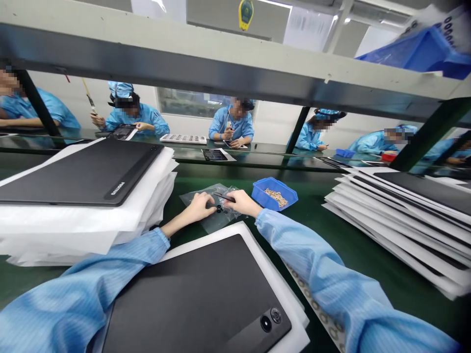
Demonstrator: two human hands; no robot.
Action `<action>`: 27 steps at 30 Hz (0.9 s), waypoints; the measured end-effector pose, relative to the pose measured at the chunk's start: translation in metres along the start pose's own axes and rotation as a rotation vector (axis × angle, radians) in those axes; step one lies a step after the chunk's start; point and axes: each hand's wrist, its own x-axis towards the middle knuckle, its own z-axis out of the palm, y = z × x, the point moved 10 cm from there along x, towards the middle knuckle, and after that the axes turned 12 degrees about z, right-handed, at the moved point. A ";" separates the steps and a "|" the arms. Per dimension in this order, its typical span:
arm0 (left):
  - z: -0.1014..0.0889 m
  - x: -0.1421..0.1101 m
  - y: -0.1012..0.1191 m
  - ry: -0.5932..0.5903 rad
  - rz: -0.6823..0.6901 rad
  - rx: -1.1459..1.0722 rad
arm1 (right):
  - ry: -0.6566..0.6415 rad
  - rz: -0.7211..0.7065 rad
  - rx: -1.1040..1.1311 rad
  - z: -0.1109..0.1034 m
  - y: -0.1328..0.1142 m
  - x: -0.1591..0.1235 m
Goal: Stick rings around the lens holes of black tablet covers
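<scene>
Blue bin beside right hand

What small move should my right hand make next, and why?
Probably bring the tip of the slim dark tool to the small black parts: your right hand holds it close by, and your left hand's fingers are beside them on the clear bag.

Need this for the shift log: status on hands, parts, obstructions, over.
Left hand at clear bag, beside small black parts. Right hand gripping slim dark tool. Blue bin alongside, not blocking.
</scene>
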 end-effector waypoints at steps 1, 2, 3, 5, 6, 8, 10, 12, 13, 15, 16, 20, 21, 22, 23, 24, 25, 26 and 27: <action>0.002 0.000 0.002 0.012 0.014 0.007 | -0.012 -0.008 0.010 0.006 -0.003 0.002; 0.005 -0.001 0.004 0.021 0.024 0.012 | -0.024 -0.016 0.021 0.011 -0.005 0.003; 0.008 -0.002 0.004 0.028 0.031 0.015 | -0.036 -0.023 0.031 0.016 -0.007 0.003; 0.012 -0.005 0.005 0.039 0.034 0.017 | -0.055 -0.033 0.052 0.025 -0.009 0.004; 0.013 -0.006 0.005 0.045 0.029 0.016 | -0.058 -0.033 0.062 0.028 -0.009 0.003; 0.010 -0.008 0.003 0.059 -0.006 0.020 | -0.050 -0.024 0.089 0.031 -0.006 0.002; 0.000 -0.012 -0.005 0.075 -0.086 0.033 | -0.034 -0.002 0.126 0.030 -0.001 0.001; -0.010 -0.020 -0.018 0.059 -0.204 0.043 | -0.019 0.025 0.166 0.028 0.005 0.000; -0.013 -0.024 -0.025 0.026 -0.264 0.038 | -0.013 0.041 0.186 0.027 0.009 -0.001; -0.012 -0.035 -0.036 -0.082 -0.359 0.007 | -0.002 0.077 0.224 0.027 0.016 -0.001; -0.009 -0.040 -0.038 -0.137 -0.391 -0.014 | 0.003 0.096 0.244 0.027 0.019 -0.001; 0.005 -0.049 -0.037 -0.240 -0.454 -0.101 | 0.021 0.150 0.330 0.030 0.028 0.000; 0.010 -0.049 -0.036 -0.244 -0.464 -0.135 | 0.023 0.158 0.350 0.031 0.030 0.000; 0.014 -0.048 -0.035 -0.243 -0.475 -0.178 | 0.022 0.163 0.369 0.031 0.031 0.000; 0.017 -0.046 -0.035 -0.234 -0.486 -0.229 | 0.021 0.167 0.387 0.032 0.032 0.000; 0.020 -0.045 -0.034 -0.217 -0.496 -0.287 | 0.021 0.171 0.403 0.032 0.033 0.000; 0.022 -0.043 -0.034 -0.190 -0.505 -0.354 | 0.021 0.174 0.417 0.032 0.033 0.000; 0.023 -0.042 -0.033 -0.154 -0.511 -0.428 | 0.023 0.178 0.430 0.032 0.034 0.000; 0.024 -0.040 -0.031 -0.109 -0.514 -0.510 | 0.027 0.182 0.442 0.032 0.035 0.001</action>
